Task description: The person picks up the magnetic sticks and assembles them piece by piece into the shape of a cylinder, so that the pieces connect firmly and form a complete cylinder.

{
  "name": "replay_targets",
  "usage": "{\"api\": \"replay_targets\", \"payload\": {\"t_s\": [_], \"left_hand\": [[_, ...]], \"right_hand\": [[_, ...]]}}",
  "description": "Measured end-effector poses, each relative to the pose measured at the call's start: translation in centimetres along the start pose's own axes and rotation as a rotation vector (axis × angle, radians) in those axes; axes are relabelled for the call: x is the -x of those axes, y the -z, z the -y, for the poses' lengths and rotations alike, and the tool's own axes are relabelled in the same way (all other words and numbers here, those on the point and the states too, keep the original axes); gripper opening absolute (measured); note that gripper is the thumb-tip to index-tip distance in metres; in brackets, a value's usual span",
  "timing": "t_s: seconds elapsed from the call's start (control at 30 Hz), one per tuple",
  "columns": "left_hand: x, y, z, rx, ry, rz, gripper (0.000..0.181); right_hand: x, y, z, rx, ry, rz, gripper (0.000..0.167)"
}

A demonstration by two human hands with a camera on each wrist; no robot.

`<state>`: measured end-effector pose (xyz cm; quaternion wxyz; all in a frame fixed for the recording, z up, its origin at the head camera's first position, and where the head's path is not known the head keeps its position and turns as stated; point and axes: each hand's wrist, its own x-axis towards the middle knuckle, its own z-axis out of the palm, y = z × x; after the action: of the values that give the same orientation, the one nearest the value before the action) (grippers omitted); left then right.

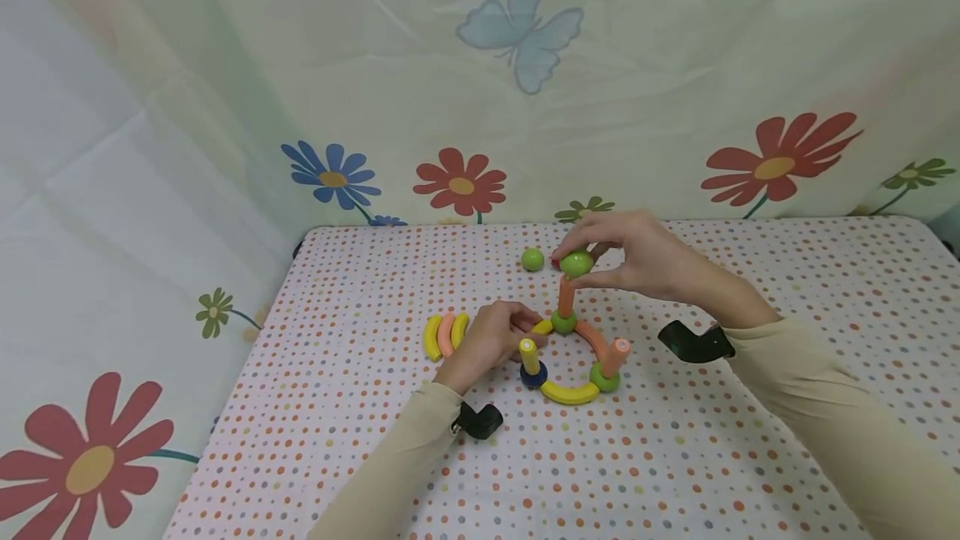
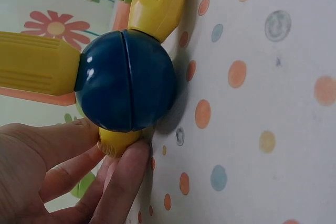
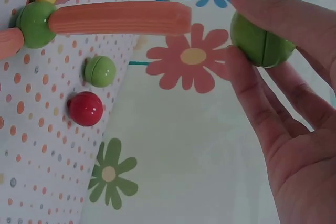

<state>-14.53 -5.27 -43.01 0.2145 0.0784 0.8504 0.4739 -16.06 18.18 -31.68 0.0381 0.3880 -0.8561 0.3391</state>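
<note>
My right hand (image 1: 633, 252) pinches a green ball (image 3: 262, 40) between thumb and fingers. In the right wrist view the ball is apart from the free end of an upright orange rod (image 3: 123, 18). That rod stands in a green ball (image 1: 563, 322) at the back of a ring of curved rods and balls. My left hand (image 1: 491, 340) grips a yellow curved rod (image 2: 118, 141) beside the dark blue ball (image 2: 126, 80). A yellow rod (image 1: 529, 355) stands on the blue ball; another orange rod (image 1: 617, 355) rises from the right green ball (image 1: 604, 379).
Behind the ring lie a loose green ball (image 1: 532, 259) and a red ball (image 3: 85, 108). Several curved rods, including an orange one (image 1: 446, 334), lie left of my left hand. A flowered cloth (image 1: 375, 90) hangs behind the dotted tabletop (image 1: 337, 440).
</note>
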Motion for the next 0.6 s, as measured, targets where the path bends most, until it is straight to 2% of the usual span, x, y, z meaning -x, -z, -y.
{"api": "replay_targets", "payload": {"t_s": [0.1,0.3,0.6], "left_hand": [[0.0,0.0,-0.1,-0.003,0.003,0.004,0.029],[0.0,-0.2,0.1,-0.018,0.001,0.006,0.030],[0.0,-0.1,0.1,-0.001,-0.015,0.003,0.029]], "right_hand": [[-0.3,-0.4,0.1,0.015,0.007,0.045,0.037],[-0.1,-1.0,-0.2,0.055,-0.015,0.087,0.037],[-0.3,-1.0,-0.4,0.078,0.022,0.091,0.039]]}}
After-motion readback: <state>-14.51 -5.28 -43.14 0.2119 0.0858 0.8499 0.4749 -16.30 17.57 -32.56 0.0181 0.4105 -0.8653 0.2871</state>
